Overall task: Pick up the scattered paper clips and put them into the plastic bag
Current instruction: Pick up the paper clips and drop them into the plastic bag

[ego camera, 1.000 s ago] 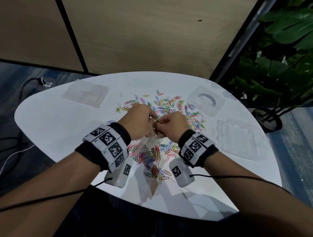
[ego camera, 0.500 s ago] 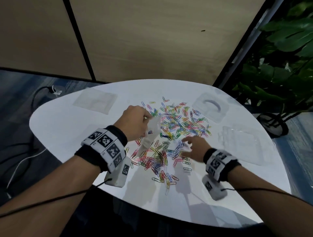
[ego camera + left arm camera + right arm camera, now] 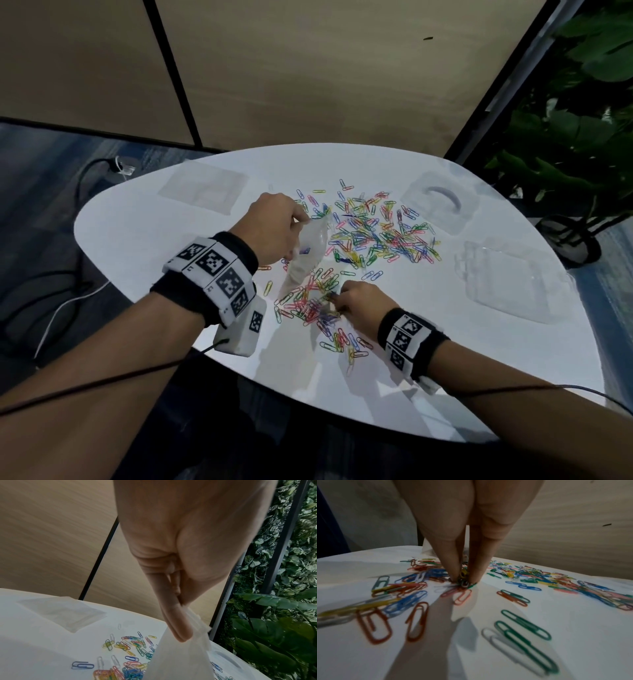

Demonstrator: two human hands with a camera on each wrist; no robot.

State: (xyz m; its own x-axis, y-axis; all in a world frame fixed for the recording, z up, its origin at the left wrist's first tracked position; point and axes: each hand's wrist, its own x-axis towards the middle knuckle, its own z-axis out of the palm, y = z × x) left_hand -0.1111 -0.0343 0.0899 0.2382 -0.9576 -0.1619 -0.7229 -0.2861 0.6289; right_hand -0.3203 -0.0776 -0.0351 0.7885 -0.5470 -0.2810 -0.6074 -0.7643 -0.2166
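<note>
Several coloured paper clips [image 3: 370, 233] lie scattered over the middle of the white table [image 3: 171, 253], with a denser heap [image 3: 311, 305] nearer me. My left hand [image 3: 274, 233] pinches the top edge of a clear plastic bag [image 3: 305, 253] between thumb and fingers [image 3: 178, 627] and holds it hanging above the clips; the bag [image 3: 181, 660] droops to the table. My right hand [image 3: 356, 301] is down on the near heap, its fingertips [image 3: 474, 578] drawn together around a small bunch of clips [image 3: 462, 581] on the tabletop.
A flat clear bag [image 3: 205, 188] lies at the back left of the table. A clear plastic lid [image 3: 438, 202] and a clear plastic tray [image 3: 513, 277] sit on the right. Green plants [image 3: 582, 120] stand beyond the right edge. Cables [image 3: 85, 185] run over the floor on the left.
My right hand left the bag, moved right and down to the table, then slid back left onto the near heap of clips. My left hand kept hold of the bag, which now hangs open-sided.
</note>
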